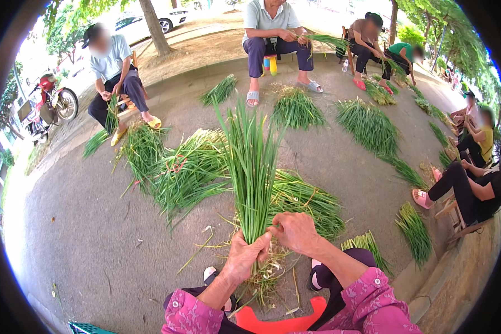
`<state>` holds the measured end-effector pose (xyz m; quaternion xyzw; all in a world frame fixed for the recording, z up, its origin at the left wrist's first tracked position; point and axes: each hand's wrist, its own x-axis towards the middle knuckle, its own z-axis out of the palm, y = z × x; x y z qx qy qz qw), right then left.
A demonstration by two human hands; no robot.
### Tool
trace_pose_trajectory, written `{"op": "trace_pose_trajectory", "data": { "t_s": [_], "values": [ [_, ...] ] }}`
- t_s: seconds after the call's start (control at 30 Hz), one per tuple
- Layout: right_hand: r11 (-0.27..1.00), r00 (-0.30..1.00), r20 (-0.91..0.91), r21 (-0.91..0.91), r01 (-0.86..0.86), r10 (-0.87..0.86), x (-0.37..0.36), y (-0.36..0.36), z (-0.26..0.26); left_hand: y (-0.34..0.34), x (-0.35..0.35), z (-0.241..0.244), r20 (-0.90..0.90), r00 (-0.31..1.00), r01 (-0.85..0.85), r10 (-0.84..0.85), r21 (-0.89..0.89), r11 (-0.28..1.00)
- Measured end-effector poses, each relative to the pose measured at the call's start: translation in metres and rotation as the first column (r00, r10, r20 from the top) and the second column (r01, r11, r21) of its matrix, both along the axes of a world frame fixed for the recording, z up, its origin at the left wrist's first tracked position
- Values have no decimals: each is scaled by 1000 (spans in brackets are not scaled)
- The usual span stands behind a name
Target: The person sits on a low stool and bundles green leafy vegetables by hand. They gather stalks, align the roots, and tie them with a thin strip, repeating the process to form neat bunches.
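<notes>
My left hand [245, 255] is closed around the lower part of an upright bunch of long green leafy stalks [252, 179], which look like garlic chives. Close against the right side of that bunch is my right hand [294, 232], its thumb and forefinger pinched together near the stalks; whether a leaf is between them cannot be told. Behind the bunch lie a pile of the same stalks [309, 204] and another pile to the left [192, 171] with a red tie on it. Trimmed yellowish scraps [271, 277] lie on the ground between my feet.
A red plastic stool edge [275, 319] shows below me. More bundles lie right [414, 234], near my right knee [367, 248] and ahead [298, 108]. Several people sit around, some handling stalks. A red motorcycle [48, 100] stands far left; a teal crate [89, 328] is at the lower left.
</notes>
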<state>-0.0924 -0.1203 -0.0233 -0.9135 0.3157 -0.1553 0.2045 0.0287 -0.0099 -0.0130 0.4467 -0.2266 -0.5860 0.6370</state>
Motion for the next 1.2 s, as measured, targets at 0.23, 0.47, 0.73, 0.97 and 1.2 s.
{"op": "trace_pose_trajectory", "data": {
  "t_s": [0.23, 0.47, 0.73, 0.97, 1.2],
  "values": [
    [1000, 1000, -11, -6, 2, -2, 1, 1, 3, 0, -1, 3, -40, 999, 1, -1, 6, 1000],
    [1000, 1000, 0, -11, -5, 5, 1, 2, 5, 0, -1, 1, -70, 998, 1, 0, 8, 1000],
    [997, 985, 167, -45, 61, -53, 2, -1, 7, 0, -1, 0, -18, 1000, -10, 11, 28, 1000],
    [999, 778, 628, -34, -2, 23, 13, 2, 29, 0, -2, -5, 204, 979, -19, -1, 95, 995],
    [986, 810, 573, -165, -36, 125, 12, 2, 18, -4, -7, -6, 410, 912, -49, -3, 115, 992]
  ]
}}
